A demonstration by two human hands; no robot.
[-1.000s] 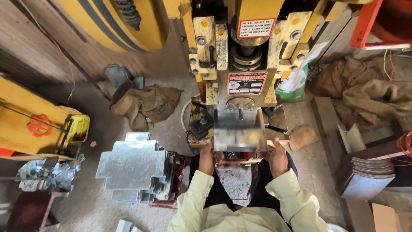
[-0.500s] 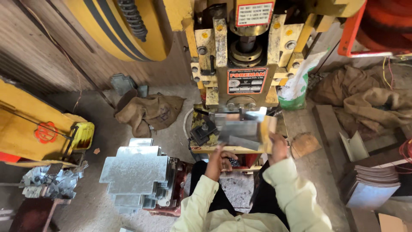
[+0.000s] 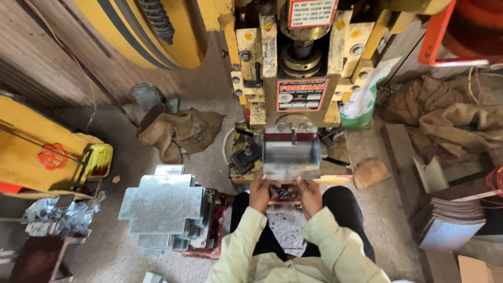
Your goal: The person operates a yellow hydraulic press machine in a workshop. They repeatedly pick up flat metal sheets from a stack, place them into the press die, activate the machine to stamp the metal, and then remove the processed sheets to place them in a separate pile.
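1. I am holding a bent, shiny grey sheet-metal piece with upturned side flanges [image 3: 291, 154] at its near edge; it is lying on the bed of the yellow power press [image 3: 293, 78], directly under the ram.
2. My left hand [image 3: 260, 191] is gripping the near left corner of the sheet, fingers curled onto its edge.
3. My right hand [image 3: 309, 195] is gripping the near right corner the same way; the two hands are sitting close together, not touching.
4. A stack of flat, cross-shaped galvanised blanks [image 3: 162, 209] is sitting to my left, near my knee.
5. A crumpled brown burlap sack [image 3: 181, 132] is lying on the dusty concrete floor [image 3: 126, 157] beyond the stack.
6. More burlap [image 3: 445, 112] is heaped at the right, above a pile of thin metal sheets [image 3: 450, 220].
7. The floor strip between stack and press is staying open.
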